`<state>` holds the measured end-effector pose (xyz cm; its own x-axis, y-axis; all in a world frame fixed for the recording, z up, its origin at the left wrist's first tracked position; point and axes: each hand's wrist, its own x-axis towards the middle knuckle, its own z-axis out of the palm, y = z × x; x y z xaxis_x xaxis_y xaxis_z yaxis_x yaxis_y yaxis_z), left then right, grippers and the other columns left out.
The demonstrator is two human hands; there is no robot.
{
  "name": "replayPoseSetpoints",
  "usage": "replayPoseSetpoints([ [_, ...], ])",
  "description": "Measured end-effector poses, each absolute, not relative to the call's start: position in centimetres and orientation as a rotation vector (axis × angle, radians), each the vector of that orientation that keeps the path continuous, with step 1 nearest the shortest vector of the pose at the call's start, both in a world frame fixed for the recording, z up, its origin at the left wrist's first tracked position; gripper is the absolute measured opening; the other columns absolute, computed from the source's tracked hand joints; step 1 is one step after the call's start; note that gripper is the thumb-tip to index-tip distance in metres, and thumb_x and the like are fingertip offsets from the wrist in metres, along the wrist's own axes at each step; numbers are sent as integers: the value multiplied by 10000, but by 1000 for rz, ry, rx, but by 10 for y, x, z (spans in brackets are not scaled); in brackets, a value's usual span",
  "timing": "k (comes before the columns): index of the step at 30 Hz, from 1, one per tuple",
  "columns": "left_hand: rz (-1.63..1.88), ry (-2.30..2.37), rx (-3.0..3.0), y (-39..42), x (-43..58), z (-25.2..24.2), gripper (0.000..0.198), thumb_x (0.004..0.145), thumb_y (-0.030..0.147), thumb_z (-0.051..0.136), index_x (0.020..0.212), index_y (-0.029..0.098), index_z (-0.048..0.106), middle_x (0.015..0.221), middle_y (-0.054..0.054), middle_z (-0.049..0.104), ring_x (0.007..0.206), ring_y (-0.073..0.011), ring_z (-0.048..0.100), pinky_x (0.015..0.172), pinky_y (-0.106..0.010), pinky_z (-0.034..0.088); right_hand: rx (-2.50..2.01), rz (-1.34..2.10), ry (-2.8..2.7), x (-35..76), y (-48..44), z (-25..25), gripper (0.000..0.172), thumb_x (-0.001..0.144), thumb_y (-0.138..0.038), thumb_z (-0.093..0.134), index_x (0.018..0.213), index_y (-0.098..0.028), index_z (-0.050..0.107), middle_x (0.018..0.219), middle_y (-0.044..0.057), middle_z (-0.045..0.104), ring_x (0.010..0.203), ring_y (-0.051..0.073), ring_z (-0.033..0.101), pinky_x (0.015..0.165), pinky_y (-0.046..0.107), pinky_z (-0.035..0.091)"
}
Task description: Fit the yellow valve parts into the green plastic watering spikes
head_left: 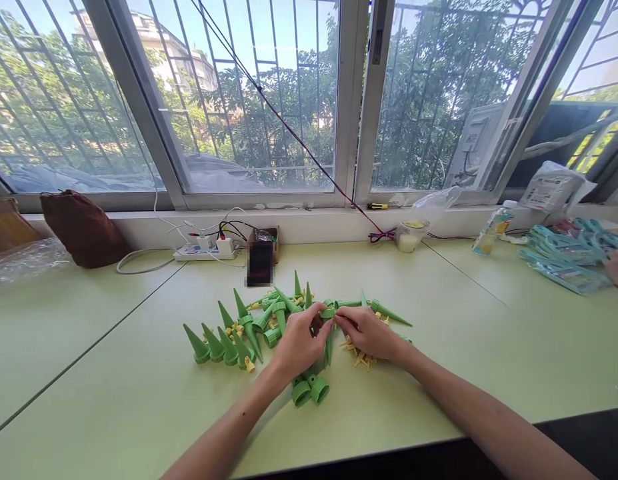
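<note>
My left hand (301,339) is closed around a green plastic spike (327,312), its round ribbed cap end up near the fingertips and its point hanging down. The fingertips of my right hand (366,330) are pinched together against the cap's side; what they hold, if anything, is too small to make out. Small yellow plastic pieces (363,360) lie in a loose heap under my right hand. To the left, several green spikes (229,347) stand on their caps, some with yellow pieces beside them. Two green spikes with open caps (302,393) lie near my left wrist.
At the back are a power strip (203,250), a small box (269,243), a brown bag (83,227) and a plastic cup (409,237). A bottle (493,227) and teal packages (563,253) lie right. Another person's hand (617,270) shows at the right edge.
</note>
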<state>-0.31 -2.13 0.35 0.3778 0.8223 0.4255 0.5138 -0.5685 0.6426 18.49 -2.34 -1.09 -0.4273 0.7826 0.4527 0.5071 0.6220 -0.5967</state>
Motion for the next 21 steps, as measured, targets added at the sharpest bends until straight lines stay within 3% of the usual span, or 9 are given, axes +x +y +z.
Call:
replayPoseSetpoints([
  [13, 1120, 1115, 2079, -21, -1, 4, 197, 890, 347, 565, 1000, 186, 595, 694, 12, 638, 627, -135, 599, 580, -233, 456, -945, 560, -2060, 184, -27, -7, 169, 992, -236, 438, 929, -181, 585, 685, -23, 530, 579, 109, 426, 574, 232, 342],
  [21, 1117, 1116, 2134, -21, -2, 3, 181, 891, 333, 562, 985, 183, 599, 664, 19, 621, 604, -126, 578, 565, -227, 443, -931, 539, -2061, 184, -26, -8, 162, 990, -213, 441, 908, -177, 576, 684, -29, 529, 581, 102, 413, 584, 226, 339],
])
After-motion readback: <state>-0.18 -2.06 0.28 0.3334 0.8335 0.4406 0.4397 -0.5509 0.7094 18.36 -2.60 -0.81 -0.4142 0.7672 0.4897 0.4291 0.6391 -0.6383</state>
